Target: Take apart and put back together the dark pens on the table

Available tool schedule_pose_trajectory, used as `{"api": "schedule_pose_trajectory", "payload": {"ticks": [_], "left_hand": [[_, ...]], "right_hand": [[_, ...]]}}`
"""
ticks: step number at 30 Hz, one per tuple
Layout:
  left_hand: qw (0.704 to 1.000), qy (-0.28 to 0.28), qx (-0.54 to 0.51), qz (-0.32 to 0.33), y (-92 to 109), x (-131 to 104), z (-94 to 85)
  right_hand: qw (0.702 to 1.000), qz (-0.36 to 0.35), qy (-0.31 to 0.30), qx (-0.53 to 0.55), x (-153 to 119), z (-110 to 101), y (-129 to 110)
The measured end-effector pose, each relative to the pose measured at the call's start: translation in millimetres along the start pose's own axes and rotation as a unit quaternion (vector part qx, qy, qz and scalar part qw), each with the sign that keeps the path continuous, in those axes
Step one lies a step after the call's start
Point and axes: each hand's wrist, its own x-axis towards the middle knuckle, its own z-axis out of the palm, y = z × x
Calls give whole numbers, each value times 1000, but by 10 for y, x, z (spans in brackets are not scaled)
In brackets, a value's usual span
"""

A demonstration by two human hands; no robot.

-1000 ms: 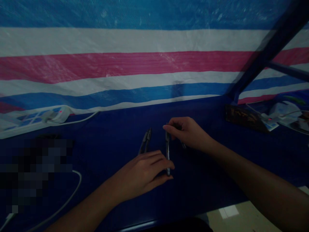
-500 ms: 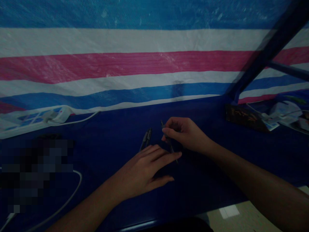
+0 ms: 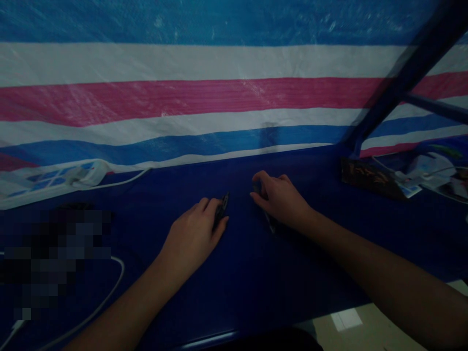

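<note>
On the dark blue table, my left hand has its fingers and thumb around a small bunch of slim dark pens. Only the upper part of the pens shows; the rest is behind the hand. To the right, my right hand rests low over the table with its thumb and index finger apart. A thin pen-like stick lies under its palm side, partly covered by the hand.
A white power strip with a cable lies at the back left. A pixelated dark object and a white cable are at the left. At the right sit a dark patterned box and clutter, beside a blue frame post.
My left hand has moved left and away from the thin stick, closing around the dark pens. My right thumb and index finger have parted, and the stick now lies lower under that hand.
</note>
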Motion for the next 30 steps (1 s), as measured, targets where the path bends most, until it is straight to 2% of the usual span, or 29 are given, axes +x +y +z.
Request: {"api": "schedule_pose_trajectory", "payload": {"ticks": [4, 10, 16, 25, 28, 30], "left_hand": [[1000, 11, 14, -7, 44, -13, -15], [999, 12, -46, -9, 11, 10, 48], [996, 64, -65, -1, -18, 14, 85], [999, 4, 21, -47, 112, -23, 12], [999, -9, -7, -53, 110, -14, 9], [998, 5, -44, -52, 93, -2, 22]], "right_hand": [[998, -25, -12, -60, -6, 22, 17], [991, -45, 5, -122, -19, 20, 17], [989, -59, -7, -138, -42, -15, -5], [988, -89, 1, -123, -75, -74, -89], [988, -111, 1, -104, -83, -90, -122], [988, -128, 8, -83, -90, -106, -145]]}}
